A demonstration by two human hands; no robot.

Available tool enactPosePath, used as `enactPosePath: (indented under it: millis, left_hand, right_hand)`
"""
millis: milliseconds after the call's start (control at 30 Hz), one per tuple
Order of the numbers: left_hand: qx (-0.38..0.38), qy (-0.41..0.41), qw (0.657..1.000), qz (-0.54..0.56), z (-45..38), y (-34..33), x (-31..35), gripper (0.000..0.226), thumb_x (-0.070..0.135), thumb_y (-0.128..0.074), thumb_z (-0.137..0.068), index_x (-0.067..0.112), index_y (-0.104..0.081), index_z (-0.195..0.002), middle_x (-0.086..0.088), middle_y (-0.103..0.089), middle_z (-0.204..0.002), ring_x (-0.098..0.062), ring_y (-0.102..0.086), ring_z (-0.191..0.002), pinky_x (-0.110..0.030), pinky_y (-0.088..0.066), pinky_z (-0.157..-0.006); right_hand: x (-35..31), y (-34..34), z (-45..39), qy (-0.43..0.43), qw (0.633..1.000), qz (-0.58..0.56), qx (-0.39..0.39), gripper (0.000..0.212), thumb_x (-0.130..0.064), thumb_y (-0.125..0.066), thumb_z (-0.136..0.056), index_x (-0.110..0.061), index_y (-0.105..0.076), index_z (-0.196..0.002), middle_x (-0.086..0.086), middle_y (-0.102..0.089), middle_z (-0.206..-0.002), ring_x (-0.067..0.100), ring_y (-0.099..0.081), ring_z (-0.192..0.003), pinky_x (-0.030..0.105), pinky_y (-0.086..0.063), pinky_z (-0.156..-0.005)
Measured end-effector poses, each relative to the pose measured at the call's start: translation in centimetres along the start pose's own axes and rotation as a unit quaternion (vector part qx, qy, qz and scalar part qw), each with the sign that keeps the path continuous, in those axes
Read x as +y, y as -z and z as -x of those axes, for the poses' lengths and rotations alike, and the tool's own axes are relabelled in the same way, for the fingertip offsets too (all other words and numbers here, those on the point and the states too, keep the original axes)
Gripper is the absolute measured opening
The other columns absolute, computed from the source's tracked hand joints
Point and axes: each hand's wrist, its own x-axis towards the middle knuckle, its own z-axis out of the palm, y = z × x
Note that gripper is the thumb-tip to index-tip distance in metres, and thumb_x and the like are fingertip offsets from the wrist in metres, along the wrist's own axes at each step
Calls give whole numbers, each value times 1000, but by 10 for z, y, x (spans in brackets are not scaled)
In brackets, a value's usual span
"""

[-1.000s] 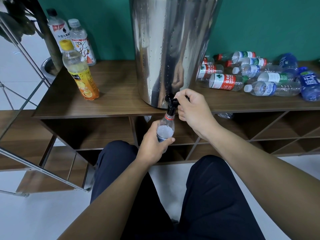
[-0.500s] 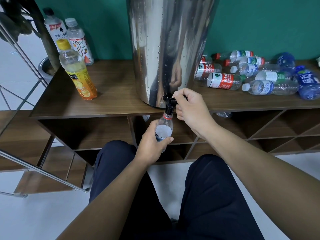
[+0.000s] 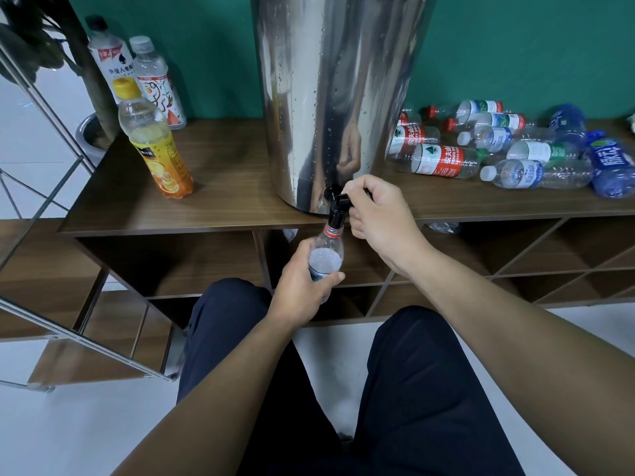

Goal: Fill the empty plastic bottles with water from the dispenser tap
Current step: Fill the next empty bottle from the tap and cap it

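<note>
Steel dispenser (image 3: 338, 97) top cut off. Right hand (image 3: 379, 214) fingers curled round black tap (image 3: 338, 204), lever hidden. Left hand (image 3: 302, 286) fingers wrapped round bottle (image 3: 326, 255), lower half hidden.

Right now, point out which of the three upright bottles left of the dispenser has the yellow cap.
The front bottle with the orange label, nearest the shelf edge. The two behind it have a dark cap and a pale cap.
</note>
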Motion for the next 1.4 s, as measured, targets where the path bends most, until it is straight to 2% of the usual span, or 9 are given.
enactPosePath:
  millis: [633, 800, 1000, 1400]
  left_hand:
    - [1, 0, 1000, -1, 0, 0, -1, 65, 25, -90, -94, 40, -54, -146, 14, -71, -125, 3, -66, -112, -5, -51, -79]
    - [-2, 1, 1000, -15, 0, 0, 0, 65, 29, -90, -94, 45, -52, -144, 20, -69, -126, 11, -63, -115, -8, -50, -85]
    - [0, -8, 1000, -14, -1, 0, -3, 65, 28, -91, -94, 42, -53, -145, 18, -70, -126, 6, -65, -116, -19, -53, -96]
    - [-4, -9, 1000, -20, -1, -1, -2, 65, 29, -91, -94, 43, -53, -144, 21, -69, -128, 13, -62, -118, -16, -49, -95]
  right_hand:
    - [-1, 0, 1, -3, 1000, -2, 0, 26, -24, -58, -115, -17, -63, -90, -5, -38, -63, 12, -33, -55, 27, -30, -50]
    - [-1, -1, 1, -2, 1000, -3, 1, 27, -23, -58, -115, -17, -63, -89, -7, -38, -62, 11, -34, -54, 26, -30, -49]
    - [0, -1, 1, -2, 1000, -2, 4, 25, -24, -58, -115, -16, -63, -92, -6, -39, -63, 11, -34, -54, 27, -31, -50]
    - [0, 0, 1, 2, 1000, 4, 3, 26, -25, -58, -115, -18, -64, -91, -7, -40, -62, 11, -35, -54, 28, -31, -50]
